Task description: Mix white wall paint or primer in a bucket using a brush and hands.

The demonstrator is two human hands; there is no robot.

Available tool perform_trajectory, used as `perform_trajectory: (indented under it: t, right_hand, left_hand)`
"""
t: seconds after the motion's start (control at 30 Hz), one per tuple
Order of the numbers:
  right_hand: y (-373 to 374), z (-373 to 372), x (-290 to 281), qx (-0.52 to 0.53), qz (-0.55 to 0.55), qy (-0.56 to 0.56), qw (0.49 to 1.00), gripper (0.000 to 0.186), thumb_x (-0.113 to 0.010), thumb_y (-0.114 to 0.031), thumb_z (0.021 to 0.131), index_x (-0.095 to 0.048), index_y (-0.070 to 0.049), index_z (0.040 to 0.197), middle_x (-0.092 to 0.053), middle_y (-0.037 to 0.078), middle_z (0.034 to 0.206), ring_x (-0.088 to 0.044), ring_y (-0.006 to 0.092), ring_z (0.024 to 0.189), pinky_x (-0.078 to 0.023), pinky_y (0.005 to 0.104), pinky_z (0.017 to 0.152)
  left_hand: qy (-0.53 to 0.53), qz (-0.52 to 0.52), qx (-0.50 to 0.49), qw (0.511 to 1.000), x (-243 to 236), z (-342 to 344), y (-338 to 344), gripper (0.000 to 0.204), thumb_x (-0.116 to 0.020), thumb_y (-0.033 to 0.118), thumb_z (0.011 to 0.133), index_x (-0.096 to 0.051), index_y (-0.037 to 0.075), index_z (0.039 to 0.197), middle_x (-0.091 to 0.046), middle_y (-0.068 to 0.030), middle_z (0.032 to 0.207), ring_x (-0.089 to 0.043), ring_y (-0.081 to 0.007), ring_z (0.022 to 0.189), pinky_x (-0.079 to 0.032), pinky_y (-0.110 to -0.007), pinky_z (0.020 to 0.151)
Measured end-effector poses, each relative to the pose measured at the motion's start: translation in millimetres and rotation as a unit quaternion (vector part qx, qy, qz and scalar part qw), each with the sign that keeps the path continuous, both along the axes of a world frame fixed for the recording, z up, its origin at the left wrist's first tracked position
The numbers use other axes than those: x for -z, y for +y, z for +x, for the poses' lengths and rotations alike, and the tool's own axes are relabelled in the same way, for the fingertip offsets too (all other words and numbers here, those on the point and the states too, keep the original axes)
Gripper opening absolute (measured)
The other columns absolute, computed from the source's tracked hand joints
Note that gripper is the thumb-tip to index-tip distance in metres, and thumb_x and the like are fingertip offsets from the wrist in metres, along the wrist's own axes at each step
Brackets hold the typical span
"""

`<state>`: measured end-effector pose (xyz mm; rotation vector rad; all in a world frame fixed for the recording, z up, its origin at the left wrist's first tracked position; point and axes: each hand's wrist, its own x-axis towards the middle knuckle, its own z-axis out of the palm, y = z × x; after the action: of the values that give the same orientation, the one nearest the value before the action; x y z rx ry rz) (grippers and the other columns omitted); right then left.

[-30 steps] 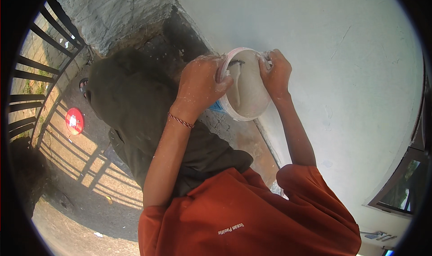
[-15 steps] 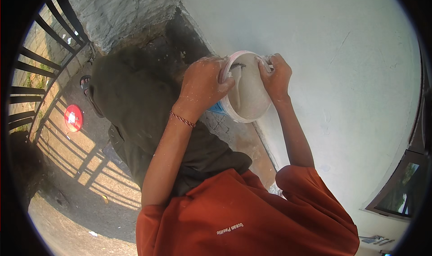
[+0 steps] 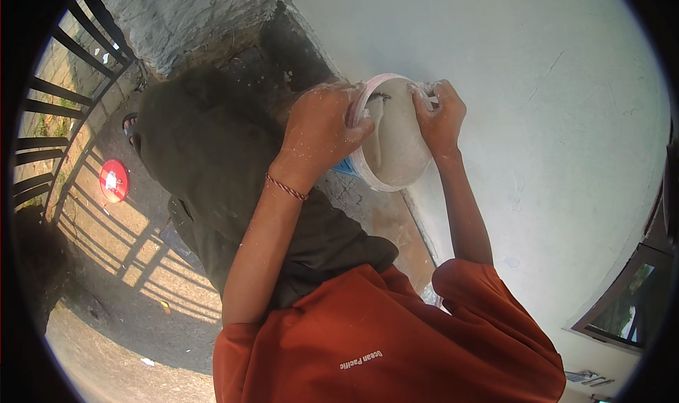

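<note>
Between my hands is a white plastic bucket (image 3: 400,145), tilted so that its open mouth faces me. A pale, wet-looking coating covers its inside, with a thicker lump along the left inner wall and a small dark object near the upper rim that I cannot make out. My left hand (image 3: 322,123) is closed on the left rim, thumb over the edge. On the right rim my right hand (image 3: 440,116) pinches the edge, its thumb inside. White specks dot both hands. Part of a blue label shows on the bucket below my left wrist.
A smooth pale wall (image 3: 523,120) rises close on my right. A rough plastered wall (image 3: 191,21) stands ahead. Dark metal railings (image 3: 60,106) run along the left, beside a red round lid (image 3: 114,181) on the sunlit floor. A dark-framed window (image 3: 626,293) is at lower right.
Both hands and the bucket have shifted slightly to the right. My grip on the rim stays the same, and the background has moved a little with the view.
</note>
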<state>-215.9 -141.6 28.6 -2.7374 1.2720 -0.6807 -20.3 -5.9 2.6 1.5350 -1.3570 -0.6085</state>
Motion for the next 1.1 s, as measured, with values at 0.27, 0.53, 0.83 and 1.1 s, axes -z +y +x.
perform_trajectory:
  t: [0.27,0.53,0.83,1.1]
  right_hand:
    - [1.6,5.6,-3.4,-0.028,-0.011,0.001,1.000,0.028,-0.082,-0.012,0.068,-0.058,0.001,0.075,-0.054,0.012,0.076,-0.055,0.0282,0.065,-0.045,0.0352,0.058]
    - [-1.1,-1.6,7.1,-0.031,-0.010,-0.046,0.998,0.024,-0.080,-0.009,0.071,-0.059,0.001,0.076,-0.053,0.012,0.075,-0.055,0.0275,0.063,-0.044,0.0353,0.057]
    - [-2.9,-6.6,10.9,-0.026,0.039,-0.103,0.994,0.009,-0.070,0.002,0.076,-0.063,0.003,0.080,-0.057,0.013,0.078,-0.058,0.0259,0.065,-0.047,0.0315,0.059]
    - [2.2,-4.1,7.2,-0.039,0.042,-0.098,0.993,0.010,-0.068,0.002,0.076,-0.066,0.003,0.086,-0.059,0.012,0.080,-0.060,0.0245,0.067,-0.048,0.0307,0.060]
  left_hand:
    - [0.001,-0.006,0.003,1.000,-1.1,1.4,0.4,0.044,-0.069,0.018,0.072,-0.067,-0.002,0.111,-0.066,-0.0201,0.114,-0.063,-0.0347,0.104,-0.049,-0.039,0.093]
    - [0.010,-0.011,0.001,1.000,-1.0,1.7,0.3,0.043,-0.069,0.017,0.072,-0.067,-0.002,0.111,-0.066,-0.0204,0.114,-0.063,-0.0353,0.104,-0.050,-0.040,0.092]
    - [0.016,-0.003,0.002,1.000,-0.6,1.0,0.3,0.044,-0.068,0.018,0.072,-0.066,-0.002,0.111,-0.065,-0.0203,0.114,-0.063,-0.0363,0.103,-0.050,-0.040,0.092]
    - [0.014,-0.002,0.004,1.000,-2.8,2.0,1.1,0.044,-0.068,0.018,0.072,-0.066,-0.001,0.112,-0.065,-0.0206,0.114,-0.063,-0.0363,0.103,-0.049,-0.040,0.092]
